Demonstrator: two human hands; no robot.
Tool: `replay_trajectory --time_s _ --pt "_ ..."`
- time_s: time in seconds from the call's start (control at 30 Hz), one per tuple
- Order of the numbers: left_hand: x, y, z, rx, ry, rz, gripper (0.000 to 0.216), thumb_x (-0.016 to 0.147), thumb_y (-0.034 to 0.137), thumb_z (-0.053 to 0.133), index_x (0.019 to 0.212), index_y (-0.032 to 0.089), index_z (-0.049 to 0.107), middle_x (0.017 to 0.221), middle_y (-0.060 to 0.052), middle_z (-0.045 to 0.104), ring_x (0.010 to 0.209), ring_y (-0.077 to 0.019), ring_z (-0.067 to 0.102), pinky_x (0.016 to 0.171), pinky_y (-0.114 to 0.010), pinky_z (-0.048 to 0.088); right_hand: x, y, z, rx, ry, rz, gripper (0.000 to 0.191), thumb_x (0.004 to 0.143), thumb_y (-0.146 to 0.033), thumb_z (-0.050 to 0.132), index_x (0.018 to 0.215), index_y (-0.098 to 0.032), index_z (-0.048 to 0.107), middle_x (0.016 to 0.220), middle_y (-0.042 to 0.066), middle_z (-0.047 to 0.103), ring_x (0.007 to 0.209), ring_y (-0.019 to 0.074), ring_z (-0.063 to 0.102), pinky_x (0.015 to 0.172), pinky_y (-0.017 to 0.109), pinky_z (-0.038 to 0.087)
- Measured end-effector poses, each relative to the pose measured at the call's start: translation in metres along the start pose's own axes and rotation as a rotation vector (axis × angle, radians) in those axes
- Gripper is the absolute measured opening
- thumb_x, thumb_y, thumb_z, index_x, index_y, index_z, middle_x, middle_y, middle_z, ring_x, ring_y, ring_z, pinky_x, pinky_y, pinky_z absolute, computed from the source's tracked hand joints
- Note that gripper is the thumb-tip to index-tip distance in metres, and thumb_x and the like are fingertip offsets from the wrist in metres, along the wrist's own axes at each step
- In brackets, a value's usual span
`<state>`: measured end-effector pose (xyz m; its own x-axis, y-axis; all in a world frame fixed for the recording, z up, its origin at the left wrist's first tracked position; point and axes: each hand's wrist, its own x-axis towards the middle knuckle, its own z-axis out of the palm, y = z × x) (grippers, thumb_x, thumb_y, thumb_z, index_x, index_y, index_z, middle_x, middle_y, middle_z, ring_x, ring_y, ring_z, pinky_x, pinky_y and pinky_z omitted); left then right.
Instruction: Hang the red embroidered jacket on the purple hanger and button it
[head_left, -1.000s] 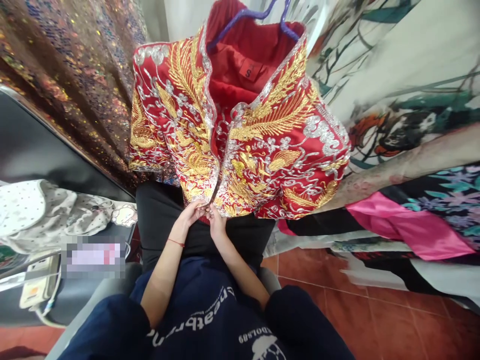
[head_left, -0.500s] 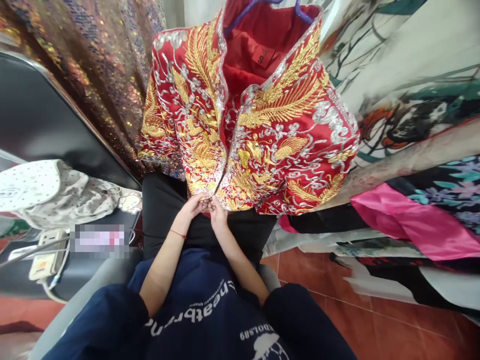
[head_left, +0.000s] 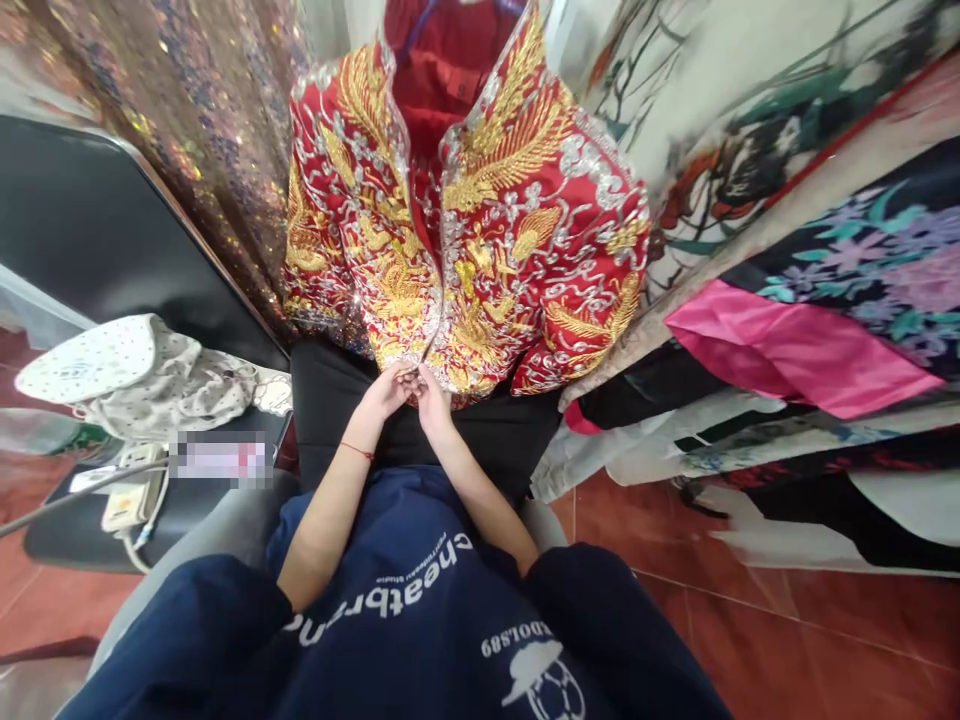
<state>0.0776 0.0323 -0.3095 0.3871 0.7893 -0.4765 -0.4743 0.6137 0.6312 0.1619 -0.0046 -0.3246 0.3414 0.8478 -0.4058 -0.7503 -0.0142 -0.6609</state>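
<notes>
I see the red embroidered jacket (head_left: 465,220) filling the upper middle of my view, hanging with its long axis running from twelve o'clock down to six. Its front opening runs down the same line, and the two front panels come together at the bottom hem just above my hands. Behind it at ten o'clock hangs a sequinned brown fabric (head_left: 187,130), and from one to four o'clock there are printed garments and a pink cloth (head_left: 787,345). Below the hem hangs a black garment (head_left: 330,400).

Both my hands sit at six o'clock from the jacket, side by side and touching at the fingertips right under the hem's centre. My left hand (head_left: 386,390) is curled narrow, its fingers pinching at the lower edge of the left-hand panel. My right hand (head_left: 435,400) is likewise narrowed, fingertips up against the other panel's edge. Whether either one grips a fastening or only the cloth edge, I cannot tell; the spot is too small. Neither hand is nearer than the other: both meet the hem at the opening.

At nine o'clock a spotted white cloth (head_left: 142,375) lies apart on a dark surface.
</notes>
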Motion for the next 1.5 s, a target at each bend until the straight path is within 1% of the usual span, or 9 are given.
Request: replay_trajectory --time_s 0.33,0.63,0.83,0.97,1.03,1.1,1.2,1.37,1.5 --pt "-0.012 -0.002 0.001 0.043 0.068 0.139 0.033 0.070 0.016 0.078 0.054 0.016 0.050 0.048 0.005 0.047 0.050 -0.0058 0.048 0.053 -0.019 0.039 -0.008 -0.005 0.007 0.001 0.021 -0.003 0.023 0.063 -0.025 0.081 0.064 -0.020 0.059 0.053 -0.004 0.060 0.051 0.0095 0.052 0.049 0.024 0.041" --pt "-0.017 -0.005 0.000 0.063 0.103 0.200 0.023 0.066 0.015 0.078 0.058 0.015 0.056 0.050 0.004 0.052 0.050 -0.0057 0.048 0.053 -0.020 0.038 -0.009 -0.008 0.008 -0.092 0.007 -0.016 0.025 0.067 -0.027 0.079 0.067 -0.021 0.055 0.056 -0.005 0.061 0.051 0.0085 0.053 0.050 0.022 0.043" --pt "-0.014 -0.003 -0.003 0.113 0.165 0.192 0.019 0.064 0.014 0.080 0.061 0.013 0.061 0.047 0.005 0.052 0.047 -0.0056 0.046 0.053 -0.020 0.039 -0.004 -0.030 -0.008 -0.412 -0.106 0.100 0.030 0.077 -0.040 0.079 0.071 -0.015 0.063 0.059 0.000 0.067 0.048 0.0089 0.060 0.046 0.019 0.038" --pt "-0.014 -0.003 -0.006 0.131 0.218 0.210 0.019 0.060 0.013 0.083 0.074 0.012 0.070 0.062 -0.001 0.068 0.055 -0.0092 0.058 0.056 -0.021 0.041 -0.010 -0.066 -0.031 -0.732 -0.294 0.197 0.040 0.069 -0.041 0.089 0.058 -0.009 0.066 0.045 0.004 0.062 0.040 0.0123 0.060 0.043 0.019 0.032" --pt "-0.016 -0.003 -0.005 0.131 0.233 0.222 0.027 0.059 0.014 0.086 0.083 0.012 0.074 0.075 -0.004 0.075 0.065 -0.0124 0.065 0.061 -0.022 0.046 -0.017 -0.081 -0.035 -0.840 -0.338 0.140 0.041 0.065 -0.042 0.091 0.053 -0.012 0.066 0.040 0.002 0.058 0.038 0.0130 0.057 0.043 0.020 0.034" --pt "-0.018 -0.003 -0.003 0.123 0.231 0.236 0.033 0.059 0.014 0.087 0.090 0.013 0.076 0.087 -0.007 0.078 0.076 -0.0157 0.070 0.069 -0.024 0.050 -0.026 -0.091 -0.033 -0.899 -0.335 0.010 0.035 0.069 -0.042 0.089 0.057 -0.016 0.069 0.041 -0.001 0.057 0.043 0.0128 0.057 0.049 0.022 0.039" --pt "-0.024 -0.004 0.002 0.108 0.207 0.247 0.037 0.060 0.015 0.088 0.095 0.014 0.077 0.096 -0.008 0.079 0.083 -0.0170 0.071 0.075 -0.026 0.053 -0.037 -0.097 -0.024 -0.920 -0.286 -0.211 0.014 0.073 -0.029 0.085 0.072 -0.022 0.073 0.061 -0.002 0.065 0.065 0.0142 0.062 0.062 0.022 0.042" --pt "-0.038 -0.008 0.005 0.132 0.146 0.241 0.039 0.062 0.020 0.091 0.098 0.013 0.077 0.097 -0.012 0.079 0.076 -0.0168 0.070 0.064 -0.024 0.050 -0.045 -0.096 -0.012 -1.008 -0.337 -0.513 0.032 0.071 -0.015 0.079 0.101 -0.028 0.075 0.108 0.003 0.069 0.088 0.0189 0.062 0.077 0.026 0.044" --pt "-0.049 -0.010 0.003 0.162 0.137 0.240 0.041 0.060 0.020 0.092 0.097 0.012 0.078 0.094 -0.013 0.079 0.075 -0.0191 0.072 0.062 -0.025 0.049 -0.042 -0.091 -0.013 -1.261 -0.386 -0.717 0.018 0.078 -0.018 0.076 0.093 -0.026 0.073 0.102 0.004 0.067 0.081 0.0183 0.060 0.074 0.027 0.041"
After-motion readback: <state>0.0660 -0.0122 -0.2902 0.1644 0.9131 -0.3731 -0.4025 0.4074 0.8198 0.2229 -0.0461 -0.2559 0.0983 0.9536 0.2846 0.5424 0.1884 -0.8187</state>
